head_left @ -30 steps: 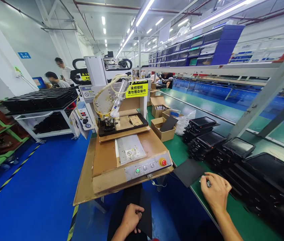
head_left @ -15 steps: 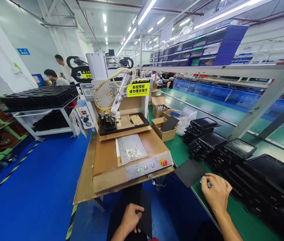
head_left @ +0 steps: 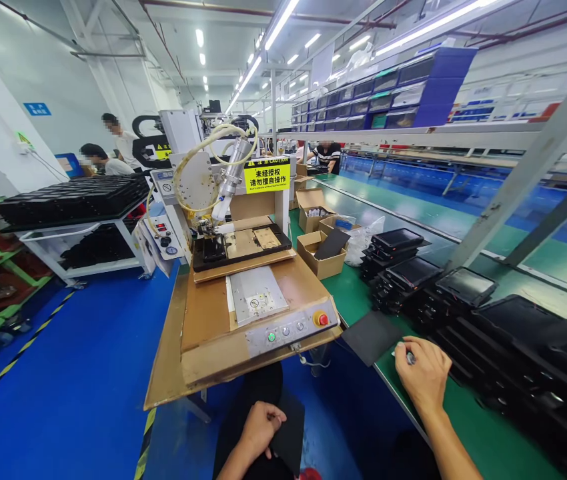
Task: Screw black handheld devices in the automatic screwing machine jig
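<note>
My left hand [head_left: 259, 430] is low over my lap, its fingers closed on the edge of a thin black sheet [head_left: 292, 433] that hangs down beside my leg. My right hand [head_left: 424, 375] rests at the edge of the green bench, with fingers curled around a small shiny metallic piece [head_left: 410, 358] whose kind I cannot make out. Just left of that hand, another flat black sheet [head_left: 372, 337] lies partly over the bench edge. Stacked black devices with screens [head_left: 466, 291] stand to its right.
Ahead is a bench machine [head_left: 231, 180] with a black fixture [head_left: 243, 248], a green-lit button and a red stop button [head_left: 320, 319]. An open cardboard box [head_left: 323, 265] stands beside it. A metal post [head_left: 518, 167] slants up at right. A loaded trolley [head_left: 76, 233] stands left.
The whole view has shifted slightly, moving the machine and bench a little left in the picture. Both hands keep nearly the same pose and place.
</note>
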`<state>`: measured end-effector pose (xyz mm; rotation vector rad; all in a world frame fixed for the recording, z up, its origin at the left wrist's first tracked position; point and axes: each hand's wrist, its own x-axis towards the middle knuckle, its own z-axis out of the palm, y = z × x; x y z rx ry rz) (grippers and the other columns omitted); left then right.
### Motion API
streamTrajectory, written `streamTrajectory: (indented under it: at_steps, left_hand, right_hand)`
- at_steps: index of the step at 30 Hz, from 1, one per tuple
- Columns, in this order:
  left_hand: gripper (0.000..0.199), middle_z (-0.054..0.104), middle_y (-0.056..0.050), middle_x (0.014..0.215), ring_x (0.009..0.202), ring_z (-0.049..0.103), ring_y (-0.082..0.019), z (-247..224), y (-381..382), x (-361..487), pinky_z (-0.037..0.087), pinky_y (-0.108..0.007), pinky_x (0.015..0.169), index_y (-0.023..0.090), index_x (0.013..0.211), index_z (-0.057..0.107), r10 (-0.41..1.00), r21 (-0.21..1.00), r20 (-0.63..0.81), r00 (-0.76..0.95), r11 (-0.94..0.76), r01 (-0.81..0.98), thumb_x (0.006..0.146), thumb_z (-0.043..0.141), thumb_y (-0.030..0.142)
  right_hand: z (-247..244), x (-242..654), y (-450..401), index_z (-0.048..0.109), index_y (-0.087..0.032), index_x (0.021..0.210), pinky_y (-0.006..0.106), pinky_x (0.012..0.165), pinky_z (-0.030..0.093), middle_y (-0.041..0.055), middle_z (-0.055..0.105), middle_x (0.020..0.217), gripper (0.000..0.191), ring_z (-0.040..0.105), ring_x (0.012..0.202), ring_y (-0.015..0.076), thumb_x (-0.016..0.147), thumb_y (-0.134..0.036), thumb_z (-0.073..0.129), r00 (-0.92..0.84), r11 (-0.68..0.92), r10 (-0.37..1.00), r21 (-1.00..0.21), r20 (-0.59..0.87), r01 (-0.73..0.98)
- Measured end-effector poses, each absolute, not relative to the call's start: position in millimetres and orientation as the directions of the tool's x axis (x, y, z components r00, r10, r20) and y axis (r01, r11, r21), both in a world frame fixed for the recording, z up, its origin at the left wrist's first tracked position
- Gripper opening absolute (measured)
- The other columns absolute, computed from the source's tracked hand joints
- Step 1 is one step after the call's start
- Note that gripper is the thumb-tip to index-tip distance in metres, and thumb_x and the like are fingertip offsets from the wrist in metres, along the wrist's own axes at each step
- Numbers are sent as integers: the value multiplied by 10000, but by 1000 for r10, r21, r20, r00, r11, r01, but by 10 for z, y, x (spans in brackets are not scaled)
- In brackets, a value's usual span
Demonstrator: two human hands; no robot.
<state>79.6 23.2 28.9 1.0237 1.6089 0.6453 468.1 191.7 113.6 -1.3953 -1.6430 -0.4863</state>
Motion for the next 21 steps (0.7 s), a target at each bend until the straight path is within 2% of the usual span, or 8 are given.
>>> streamTrajectory:
  at_steps: [3, 5, 8, 10, 12, 14, 17, 21]
  left_hand:
    - [266, 579, 4, 661, 540, 471, -91, 537, 195, 828, 391, -205, 500, 101, 955, 818, 904, 866, -427, 10, 406, 293, 753, 649, 139]
    - [450, 426, 63, 617, 586, 370, -79, 820, 132, 850, 328, -198, 556, 144, 1157, 789, 925, 905, -367, 92, 333, 266, 721, 684, 118]
    - [741, 299, 91, 653, 592, 269, -81, 1377, 25, 843, 249, -212, 561, 186, 1504, 530, 949, 966, -240, 203, 211, 151, 789, 722, 206]
    - [740, 392, 80, 669, 608, 349, -92, 1745, -29, 790, 338, -216, 605, 210, 1537, 482, 972, 988, -149, 180, 138, 72, 847, 733, 304]
    - [569, 598, 18, 763, 706, 530, -135, 2031, -74, 696, 473, -273, 759, 216, 1418, 620, 979, 994, -107, 174, 107, 8, 880, 724, 372]
    - [388, 727, -54, 926, 861, 649, -205, 2204, -124, 562, 509, -334, 885, 201, 1219, 734, 986, 996, -84, 146, 85, -1, 888, 719, 402]
    - [288, 775, -81, 1043, 975, 695, -258, 2281, -230, 313, 517, -342, 907, 193, 1080, 755, 998, 998, -31, 51, 28, 49, 885, 723, 402]
    - [293, 781, -84, 1131, 1051, 702, -280, 2213, -418, 6, 516, -353, 948, 201, 1108, 755, 999, 999, -15, -32, 16, 41, 879, 734, 382]
  right_hand:
    - [1147, 4673, 1905, 622, -201, 773, 416, 1008, 348, 68, 717, 970, 148, 616, 1001, 246, 911, -253, 606, 47, 278, 583, -254, 811, 926]
    - [1166, 4660, 1894, 621, -204, 771, 408, 1003, 356, 64, 720, 969, 154, 615, 1002, 240, 915, -256, 599, 54, 268, 584, -255, 810, 929]
    - [1197, 4638, 1887, 614, -207, 759, 401, 987, 371, 63, 726, 963, 181, 617, 991, 235, 923, -275, 578, 65, 254, 588, -261, 806, 931]
    - [1207, 4630, 1886, 616, -205, 758, 402, 985, 379, 67, 729, 973, 192, 622, 995, 236, 925, -285, 563, 75, 248, 604, -276, 793, 929]
    - [1207, 4630, 1880, 616, -204, 754, 407, 994, 380, 70, 732, 984, 203, 624, 1008, 237, 926, -290, 549, 86, 241, 623, -296, 777, 924]
    - [1208, 4630, 1861, 613, -205, 743, 413, 1002, 377, 68, 734, 981, 219, 624, 1015, 239, 929, -298, 543, 99, 236, 633, -313, 768, 920]
    - [1266, 4575, 1821, 624, -208, 738, 423, 997, 376, 64, 734, 969, 245, 622, 1003, 243, 938, -323, 539, 126, 239, 624, -341, 771, 909]
    - [1591, 4230, 1800, 654, -211, 763, 440, 974, 389, 77, 733, 1006, 271, 614, 1027, 263, 951, -359, 526, 148, 295, 633, -413, 760, 862]
